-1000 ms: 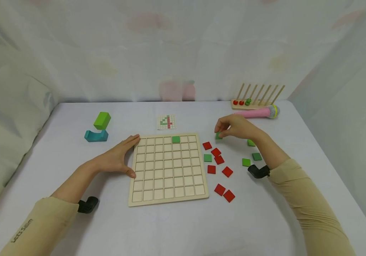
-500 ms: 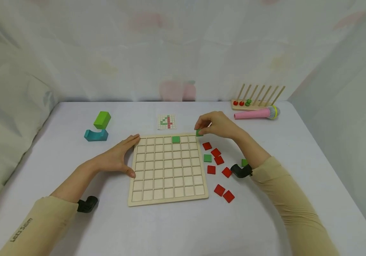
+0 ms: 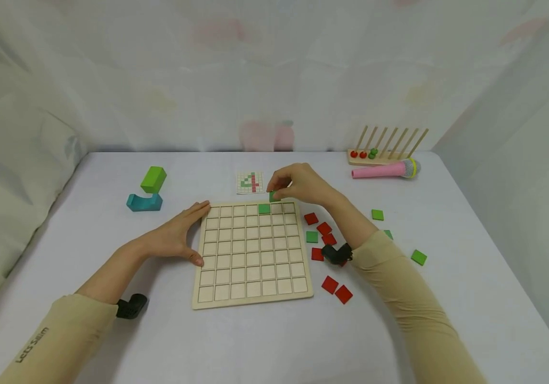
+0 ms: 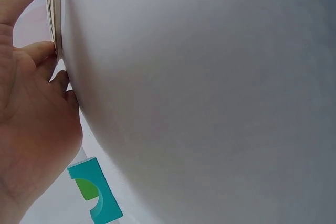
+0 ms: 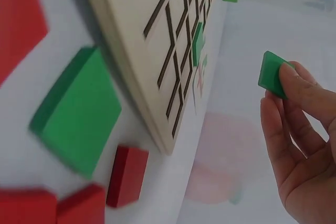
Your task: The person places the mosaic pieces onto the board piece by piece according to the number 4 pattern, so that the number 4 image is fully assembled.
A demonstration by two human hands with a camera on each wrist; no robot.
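Note:
A wooden grid board lies on the table with one green tile set in its top row. My left hand rests along the board's left side, thumb and fingers spread, fingertips at the top left corner and thumb on the edge. Between thumb and fingers my right hand pinches a second green tile, held above the board's far edge, just right of the set tile. A small pattern card with green and red squares lies behind the board.
Several red tiles and a loose green tile lie right of the board; more green tiles lie farther right, partly behind the sleeve. A pink microphone and a peg stand are at the back right; teal and green blocks at left.
My right hand has carried the pinched green tile leftward from the table right of the board to its far edge. The left hand has stayed in place.

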